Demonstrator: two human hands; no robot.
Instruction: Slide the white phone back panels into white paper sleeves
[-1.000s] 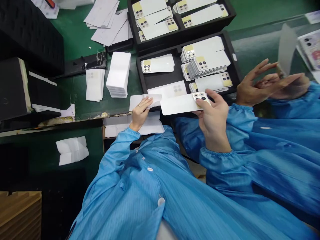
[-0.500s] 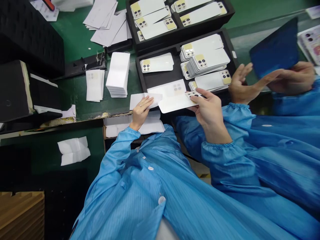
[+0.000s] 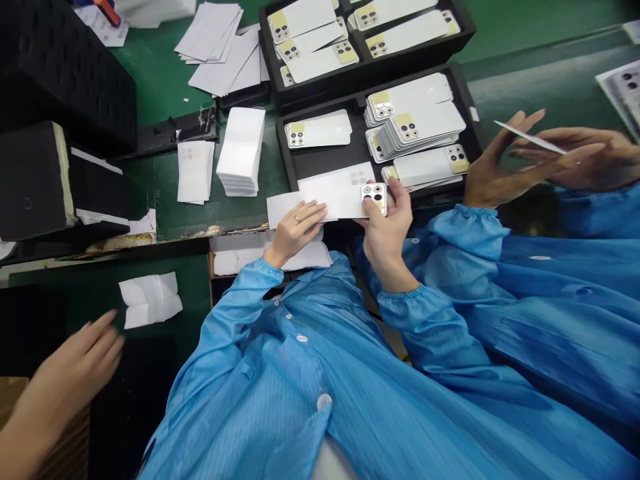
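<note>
My right hand grips the camera end of a white phone back panel, thumb on top by the camera block. At the panel's other end my left hand, with a ring on one finger, has its fingers over the panel and a white paper sheet; its thumb is hidden. Just behind the panel, another white paper with faint camera marks lies over the edge of a black tray. That tray carries stacks of white phone back panels.
A second black tray of panels stands behind. Left of the trays are a paper stack and loose papers. A co-worker's hands hold a thin panel at right. Another person's blurred hand reaches in at lower left, near a creased paper.
My right hand has moved left with the panel, whose far end is now under my left fingers. The co-worker's panel has turned edge-on. Another person's hand has entered at lower left.
</note>
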